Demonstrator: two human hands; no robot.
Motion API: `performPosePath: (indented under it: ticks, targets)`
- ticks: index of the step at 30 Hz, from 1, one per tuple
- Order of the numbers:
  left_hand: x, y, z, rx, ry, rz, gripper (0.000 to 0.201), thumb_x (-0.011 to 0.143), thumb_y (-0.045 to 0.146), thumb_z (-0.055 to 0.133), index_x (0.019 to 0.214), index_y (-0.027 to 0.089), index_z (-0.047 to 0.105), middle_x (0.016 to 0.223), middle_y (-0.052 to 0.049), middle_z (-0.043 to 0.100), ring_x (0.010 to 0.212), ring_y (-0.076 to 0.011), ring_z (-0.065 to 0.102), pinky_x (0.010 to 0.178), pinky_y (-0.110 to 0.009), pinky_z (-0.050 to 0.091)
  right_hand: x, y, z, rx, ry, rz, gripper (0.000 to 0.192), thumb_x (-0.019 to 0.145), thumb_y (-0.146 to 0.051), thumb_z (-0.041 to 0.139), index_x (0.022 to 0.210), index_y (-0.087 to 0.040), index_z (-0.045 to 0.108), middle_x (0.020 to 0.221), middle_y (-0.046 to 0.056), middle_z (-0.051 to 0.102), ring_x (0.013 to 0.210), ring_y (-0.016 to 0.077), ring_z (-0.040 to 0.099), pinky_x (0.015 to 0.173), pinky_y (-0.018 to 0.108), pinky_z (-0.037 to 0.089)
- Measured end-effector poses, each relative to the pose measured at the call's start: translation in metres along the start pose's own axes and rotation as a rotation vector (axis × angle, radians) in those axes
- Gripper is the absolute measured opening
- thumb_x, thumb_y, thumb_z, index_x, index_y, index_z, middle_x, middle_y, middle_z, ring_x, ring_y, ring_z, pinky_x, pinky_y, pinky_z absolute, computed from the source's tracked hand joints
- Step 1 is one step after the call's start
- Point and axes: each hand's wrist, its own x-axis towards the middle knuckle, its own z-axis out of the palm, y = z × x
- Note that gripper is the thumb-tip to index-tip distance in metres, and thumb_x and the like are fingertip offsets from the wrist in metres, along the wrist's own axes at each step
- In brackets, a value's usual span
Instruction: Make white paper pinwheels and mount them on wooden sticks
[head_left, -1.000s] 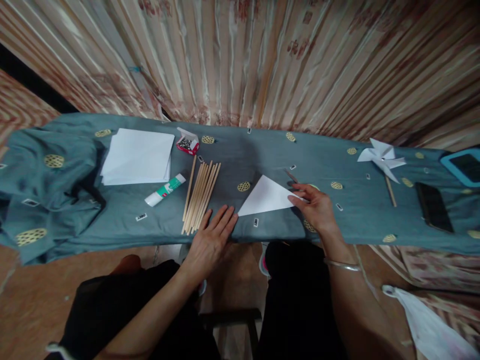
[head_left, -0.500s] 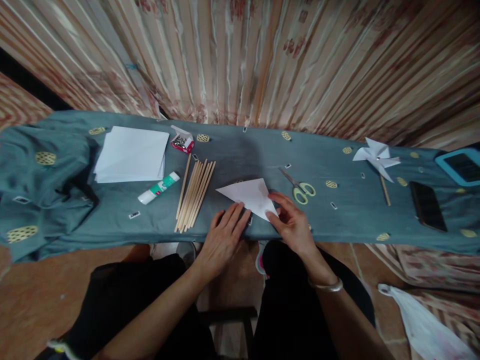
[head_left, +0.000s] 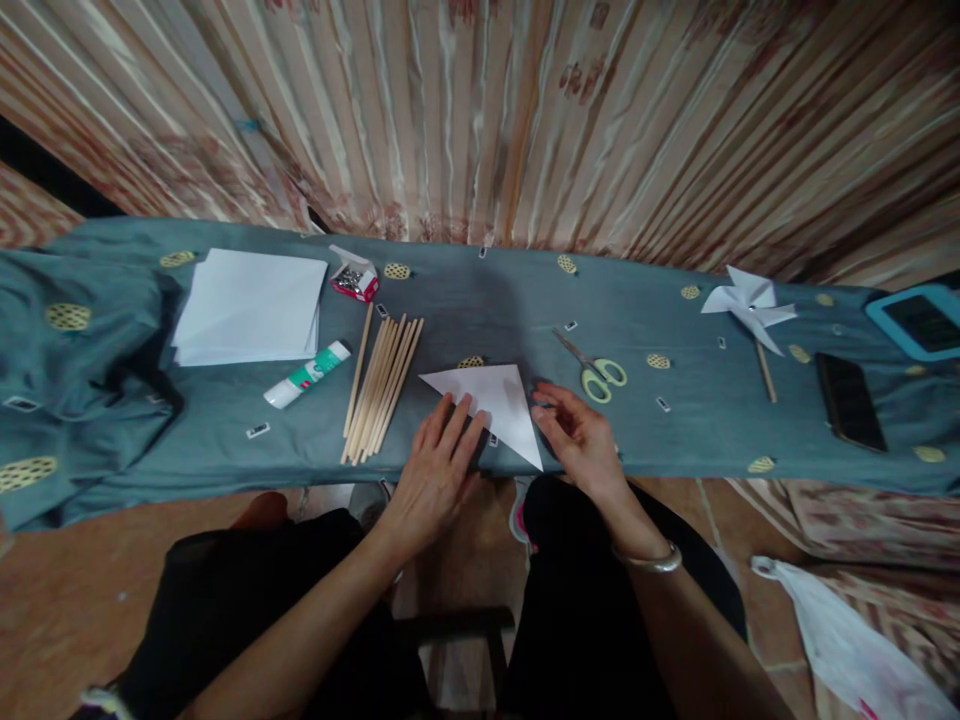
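A white paper triangle (head_left: 496,400) lies on the blue-grey cloth-covered table (head_left: 465,300) near its front edge, one corner pointing down toward me. My left hand (head_left: 436,470) rests flat with its fingertips on the triangle's lower left edge. My right hand (head_left: 581,440) touches the triangle's right edge with its fingertips, fingers apart. Neither hand grips anything. Green-handled scissors (head_left: 596,368) lie just beyond my right hand.
Several wooden sticks (head_left: 381,385) lie left of the triangle, with a glue stick (head_left: 307,374), a stack of white paper (head_left: 247,305) and a small red box of pins (head_left: 354,282). A finished white pinwheel (head_left: 750,305), a dark phone (head_left: 847,400) and a blue-cased tablet (head_left: 919,322) lie right.
The paper triangle has been turned and drawn left and toward me. My right hand came off the scissors' place, uncovering them, and both hands now sit at the triangle's edges.
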Motion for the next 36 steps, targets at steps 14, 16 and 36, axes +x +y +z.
performPosePath:
  ticks: [14, 16, 36]
  targets:
    - [0.027, -0.008, -0.025, -0.015, 0.337, 0.007, 0.085, 0.091, 0.020, 0.052, 0.153, 0.019, -0.006, 0.156, -0.020, 0.028, 0.147, -0.0304, 0.018, 0.115, -0.053, 0.025, -0.023, -0.041, 0.022, -0.230, 0.017, -0.432, 0.045, 0.091, -0.022, 0.054, 0.135, -0.022, 0.047, 0.097, 0.005, 0.073, 0.080, 0.0183, 0.069, 0.082, 0.036, 0.058]
    - [0.025, -0.004, -0.027, 0.007, 0.320, 0.049, 0.074, 0.092, 0.015, 0.048, 0.153, 0.020, 0.008, 0.140, -0.015, 0.052, 0.135, -0.0265, 0.041, 0.114, -0.051, 0.025, -0.028, -0.044, 0.025, -0.266, -0.040, -0.533, 0.047, 0.093, -0.021, 0.051, 0.139, -0.022, 0.041, 0.102, 0.007, 0.072, 0.086, 0.0199, 0.069, 0.082, 0.038, 0.058]
    - [0.020, -0.009, -0.046, -0.373, 0.364, 0.121, 0.027, 0.085, 0.002, 0.055, 0.103, 0.017, 0.067, 0.097, -0.006, 0.066, 0.096, -0.0159, 0.065, 0.097, -0.038, 0.052, -0.012, -0.020, -0.022, -0.225, 0.048, -0.555, 0.025, 0.088, -0.016, 0.057, 0.108, -0.026, 0.068, 0.120, 0.008, 0.069, 0.116, 0.0245, 0.061, 0.099, 0.047, 0.049]
